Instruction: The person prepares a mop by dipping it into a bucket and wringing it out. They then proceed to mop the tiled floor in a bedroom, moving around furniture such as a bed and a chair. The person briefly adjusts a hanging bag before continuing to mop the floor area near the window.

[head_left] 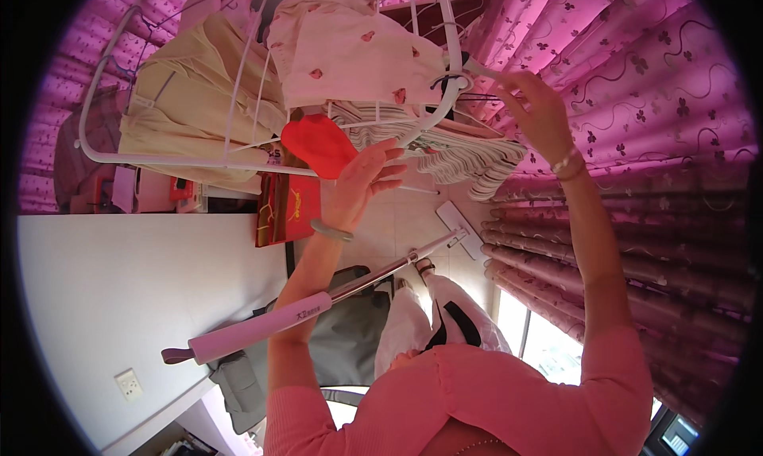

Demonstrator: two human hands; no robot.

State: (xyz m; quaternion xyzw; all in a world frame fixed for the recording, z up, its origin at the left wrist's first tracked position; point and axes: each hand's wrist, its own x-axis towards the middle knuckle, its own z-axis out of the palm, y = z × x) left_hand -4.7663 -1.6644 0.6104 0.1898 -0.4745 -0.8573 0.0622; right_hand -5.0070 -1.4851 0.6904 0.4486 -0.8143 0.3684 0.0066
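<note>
My left hand [363, 184] is raised with the palm open and the fingers spread. It is just below a red cloth [319, 142] and a grey-and-white striped garment [465, 155] that hang from a white drying rack [238, 106]. It holds nothing, and a pale bangle sits on its wrist. My right hand [542, 112] reaches higher, its fingertips pinched on the thin arm of a white hanger [481, 66] by the rack's curved bar. A cream garment with small red motifs [350, 50] hangs right beside it.
A mop with a pink handle [262, 327] leans across the middle, its flat head [459, 227] on the tiled floor. A red bag [288, 209] stands by the white wall [119, 297]. Pink patterned curtains [636, 82] fill the right. A beige garment [187, 98] hangs at left.
</note>
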